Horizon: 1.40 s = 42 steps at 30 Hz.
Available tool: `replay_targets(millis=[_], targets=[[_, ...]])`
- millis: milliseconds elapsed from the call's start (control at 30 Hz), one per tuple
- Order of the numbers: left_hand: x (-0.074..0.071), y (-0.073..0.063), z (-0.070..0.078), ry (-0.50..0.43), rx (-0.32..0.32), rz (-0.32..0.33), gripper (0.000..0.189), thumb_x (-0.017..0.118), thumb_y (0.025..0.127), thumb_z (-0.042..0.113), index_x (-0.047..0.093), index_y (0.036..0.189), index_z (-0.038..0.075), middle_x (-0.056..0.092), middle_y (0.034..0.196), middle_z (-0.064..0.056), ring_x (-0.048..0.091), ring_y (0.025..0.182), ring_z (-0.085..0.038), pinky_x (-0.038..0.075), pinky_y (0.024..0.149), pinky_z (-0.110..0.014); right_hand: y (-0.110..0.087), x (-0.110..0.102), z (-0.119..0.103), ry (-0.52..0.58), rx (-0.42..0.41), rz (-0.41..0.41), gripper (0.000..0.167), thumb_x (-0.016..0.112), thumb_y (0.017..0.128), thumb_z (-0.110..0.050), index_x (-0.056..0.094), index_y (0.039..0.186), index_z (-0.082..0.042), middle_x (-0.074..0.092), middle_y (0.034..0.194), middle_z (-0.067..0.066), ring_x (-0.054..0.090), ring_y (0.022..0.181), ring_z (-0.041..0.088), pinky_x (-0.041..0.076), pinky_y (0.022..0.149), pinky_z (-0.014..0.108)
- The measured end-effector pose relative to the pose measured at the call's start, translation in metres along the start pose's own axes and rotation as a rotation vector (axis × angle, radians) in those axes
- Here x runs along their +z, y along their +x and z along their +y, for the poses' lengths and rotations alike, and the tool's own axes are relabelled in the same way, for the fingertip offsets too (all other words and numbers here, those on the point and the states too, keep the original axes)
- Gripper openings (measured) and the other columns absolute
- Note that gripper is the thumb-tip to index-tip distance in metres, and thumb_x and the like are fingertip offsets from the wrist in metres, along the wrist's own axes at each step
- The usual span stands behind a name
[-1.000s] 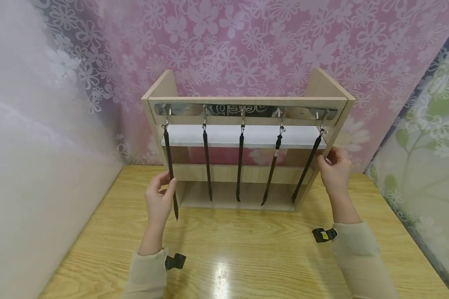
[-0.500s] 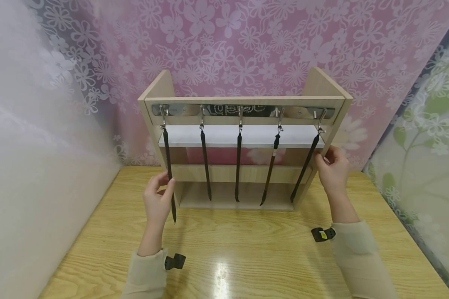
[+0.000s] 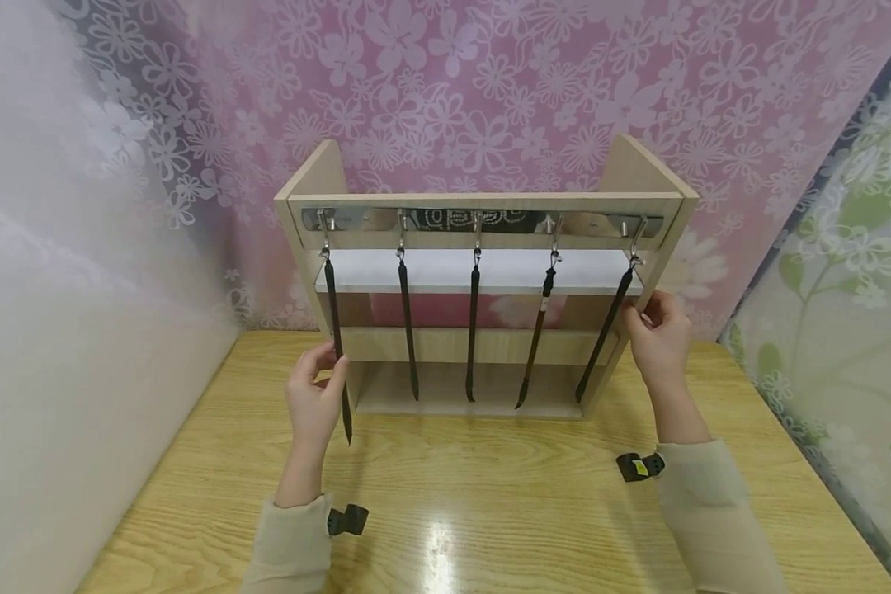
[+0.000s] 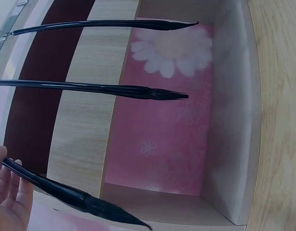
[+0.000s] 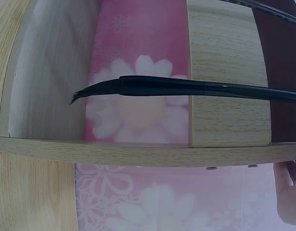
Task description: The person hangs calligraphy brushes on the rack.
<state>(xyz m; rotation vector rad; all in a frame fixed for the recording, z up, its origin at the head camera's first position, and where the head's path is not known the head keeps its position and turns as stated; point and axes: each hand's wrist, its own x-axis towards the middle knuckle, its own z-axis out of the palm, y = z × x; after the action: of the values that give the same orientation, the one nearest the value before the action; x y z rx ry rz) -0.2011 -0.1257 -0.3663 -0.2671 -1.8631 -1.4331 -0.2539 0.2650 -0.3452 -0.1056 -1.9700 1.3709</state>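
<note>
Several dark calligraphy brushes hang from metal hooks on a pale wooden rack (image 3: 416, 198). My left hand (image 3: 315, 396) is at the leftmost brush (image 3: 334, 305), pinching its handle between thumb and fingers. That brush's pointed bristles (image 4: 109, 211) stick out past the hand in the left wrist view. On the other side, my right hand (image 3: 661, 338) grips the rack's right side panel (image 5: 138, 153), thumb in front. The rightmost brush (image 5: 157, 87) hangs at a slant just inside that panel, its bristle tip bent. Between them hang a middle brush (image 3: 473, 330) and others.
The rack stands on a wood-grain table (image 3: 490, 495) in front of a pink flowered backdrop (image 3: 453, 91). A metal hook strip (image 3: 371, 219) runs along its top, with a white shelf (image 3: 445, 268) behind the brushes. A pale wall (image 3: 82, 289) borders the left.
The view has shifted slightly, putting the rack a little further left in the picture. Both hands keep their places on the left brush and the right panel.
</note>
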Motion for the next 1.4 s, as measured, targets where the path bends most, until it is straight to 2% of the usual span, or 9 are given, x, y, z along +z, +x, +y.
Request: replay_targets(millis=[233, 500, 633, 733, 867, 967, 1100, 1233, 1400], targets=[[0.0, 0.0, -0.004, 0.021, -0.031, 0.001, 0.016, 0.06, 0.077, -0.011, 0.058, 0.093, -0.015, 0.058, 0.081, -0.024, 0.053, 0.074, -0.007, 0.047, 0.056, -0.009, -0.002, 0.001, 0.002, 0.009, 0.017, -0.005, 0.026, 0.06, 0.081, -0.006, 0.055, 0.103, 0.007, 0.054, 0.085, -0.003, 0.056, 0.085, 0.006, 0.048, 0.08, 0.02], [0.001, 0.007, -0.01, 0.037, -0.09, -0.01, 0.017, 0.062, 0.077, -0.008, 0.058, 0.092, -0.015, 0.059, 0.084, -0.025, 0.054, 0.075, -0.006, 0.049, 0.062, -0.011, -0.002, 0.003, 0.002, 0.012, 0.024, -0.007, 0.026, 0.06, 0.08, -0.006, 0.055, 0.103, 0.007, 0.054, 0.083, -0.004, 0.054, 0.084, 0.005, 0.048, 0.081, 0.021], [0.002, 0.014, -0.014, 0.07, -0.112, -0.026, 0.017, 0.061, 0.078, -0.007, 0.058, 0.093, -0.014, 0.06, 0.085, -0.023, 0.055, 0.076, -0.01, 0.05, 0.065, -0.013, -0.002, 0.004, 0.0, 0.029, 0.032, -0.005, 0.025, 0.06, 0.081, -0.006, 0.056, 0.102, 0.006, 0.054, 0.084, -0.003, 0.054, 0.083, 0.004, 0.048, 0.082, 0.021], [0.004, 0.019, -0.018, 0.079, -0.102, -0.038, 0.017, 0.061, 0.077, -0.008, 0.057, 0.093, -0.015, 0.06, 0.084, -0.024, 0.056, 0.076, -0.016, 0.05, 0.065, -0.013, -0.001, 0.005, 0.0, 0.043, 0.031, -0.007, 0.024, 0.06, 0.081, -0.007, 0.056, 0.101, 0.005, 0.055, 0.084, -0.003, 0.054, 0.083, 0.005, 0.047, 0.082, 0.022], [0.005, 0.024, -0.04, 0.052, -0.091, -0.049, 0.017, 0.063, 0.076, -0.007, 0.059, 0.092, -0.013, 0.061, 0.084, -0.023, 0.058, 0.076, -0.021, 0.049, 0.064, -0.011, -0.001, 0.006, 0.0, 0.047, 0.032, -0.01, 0.025, 0.06, 0.081, -0.007, 0.055, 0.102, 0.006, 0.055, 0.085, -0.002, 0.054, 0.084, 0.005, 0.047, 0.083, 0.022], [0.005, 0.026, -0.056, 0.047, -0.086, -0.06, 0.017, 0.065, 0.077, -0.002, 0.06, 0.091, -0.01, 0.062, 0.084, -0.019, 0.058, 0.077, -0.022, 0.051, 0.064, -0.015, -0.001, 0.007, 0.001, 0.045, 0.032, -0.009, 0.026, 0.06, 0.081, -0.006, 0.055, 0.102, 0.007, 0.054, 0.085, -0.002, 0.054, 0.084, 0.006, 0.047, 0.083, 0.022], [0.004, 0.027, -0.062, 0.072, -0.061, -0.081, 0.016, 0.065, 0.078, 0.001, 0.061, 0.091, -0.008, 0.062, 0.084, -0.017, 0.058, 0.078, -0.023, 0.053, 0.065, -0.021, -0.001, 0.008, 0.002, 0.04, 0.017, -0.013, 0.026, 0.06, 0.081, -0.004, 0.055, 0.103, 0.008, 0.054, 0.083, -0.005, 0.054, 0.084, 0.007, 0.048, 0.082, 0.021], [0.003, 0.027, -0.063, 0.067, -0.044, -0.102, 0.015, 0.064, 0.078, 0.0, 0.06, 0.091, -0.008, 0.061, 0.083, -0.017, 0.058, 0.078, -0.022, 0.051, 0.065, -0.015, -0.006, 0.007, -0.012, 0.037, 0.004, -0.021, 0.025, 0.058, 0.08, -0.002, 0.054, 0.102, 0.01, 0.054, 0.082, -0.005, 0.054, 0.081, 0.005, 0.048, 0.081, 0.021], [0.004, 0.029, -0.064, 0.062, 0.003, -0.108, 0.015, 0.064, 0.078, -0.001, 0.059, 0.09, -0.009, 0.061, 0.083, -0.018, 0.058, 0.077, -0.025, 0.05, 0.065, -0.012, -0.002, 0.007, -0.007, 0.039, 0.005, -0.014, 0.023, 0.059, 0.08, -0.004, 0.056, 0.1, 0.007, 0.056, 0.083, -0.002, 0.054, 0.08, 0.003, 0.048, 0.079, 0.019]])
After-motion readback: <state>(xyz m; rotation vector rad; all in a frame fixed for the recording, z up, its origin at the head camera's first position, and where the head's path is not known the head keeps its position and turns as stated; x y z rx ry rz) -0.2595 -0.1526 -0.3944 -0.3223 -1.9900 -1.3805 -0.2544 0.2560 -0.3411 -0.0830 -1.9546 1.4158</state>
